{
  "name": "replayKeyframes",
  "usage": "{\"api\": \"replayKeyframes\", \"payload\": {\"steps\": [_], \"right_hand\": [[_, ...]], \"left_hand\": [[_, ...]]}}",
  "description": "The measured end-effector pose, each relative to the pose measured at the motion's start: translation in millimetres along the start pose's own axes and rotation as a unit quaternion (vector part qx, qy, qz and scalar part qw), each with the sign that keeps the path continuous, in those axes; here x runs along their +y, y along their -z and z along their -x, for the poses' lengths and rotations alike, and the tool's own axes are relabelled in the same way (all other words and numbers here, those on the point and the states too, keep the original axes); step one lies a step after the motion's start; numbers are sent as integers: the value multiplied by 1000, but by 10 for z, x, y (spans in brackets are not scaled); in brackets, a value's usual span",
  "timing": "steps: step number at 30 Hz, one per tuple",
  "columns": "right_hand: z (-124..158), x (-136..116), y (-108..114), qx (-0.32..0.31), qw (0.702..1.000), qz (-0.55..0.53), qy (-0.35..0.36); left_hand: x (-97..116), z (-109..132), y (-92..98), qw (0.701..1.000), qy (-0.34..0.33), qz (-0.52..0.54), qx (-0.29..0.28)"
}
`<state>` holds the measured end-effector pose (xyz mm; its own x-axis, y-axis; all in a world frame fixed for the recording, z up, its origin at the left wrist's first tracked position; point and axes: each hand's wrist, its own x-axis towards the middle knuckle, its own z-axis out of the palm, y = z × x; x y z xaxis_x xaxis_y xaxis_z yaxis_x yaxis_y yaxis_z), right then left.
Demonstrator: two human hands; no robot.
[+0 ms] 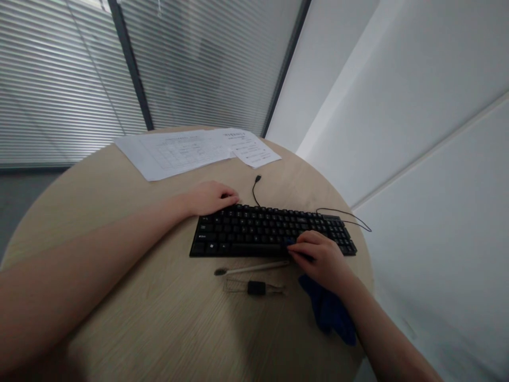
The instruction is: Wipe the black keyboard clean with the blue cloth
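A black keyboard [254,231] lies across the round wooden table. My left hand [212,197] rests at its upper left edge, with the fingers closed on that edge. My right hand [318,254] is over the lower right part of the keys, its fingers pinched together around something small and dark blue that is mostly hidden. Just below the keyboard lie a thin brush [254,268] with a dark bristle end and a wire tool with a black block [256,288]. A blue cloth [328,310] lies under and beside my right wrist.
Printed paper sheets [178,151] lie at the far side of the table [159,318]. A USB plug [258,179] on a short cable sticks out behind the keyboard, and a cable loop [360,220] hangs over the right edge. Blinds and a white wall stand beyond.
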<state>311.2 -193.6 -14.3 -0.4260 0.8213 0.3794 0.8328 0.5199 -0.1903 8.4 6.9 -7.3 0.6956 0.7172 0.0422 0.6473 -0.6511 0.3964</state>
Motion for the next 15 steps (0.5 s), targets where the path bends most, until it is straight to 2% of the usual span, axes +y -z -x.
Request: {"api": "replayKeyframes", "payload": {"steps": [8, 15], "right_hand": [[-13, -76, 4, -22, 999, -36, 23], [-1, -54, 56, -2, 997, -74, -39]], "left_hand": [[1, 2, 17, 1000, -13, 15, -13], [14, 15, 15, 1000, -16, 26, -1]]}}
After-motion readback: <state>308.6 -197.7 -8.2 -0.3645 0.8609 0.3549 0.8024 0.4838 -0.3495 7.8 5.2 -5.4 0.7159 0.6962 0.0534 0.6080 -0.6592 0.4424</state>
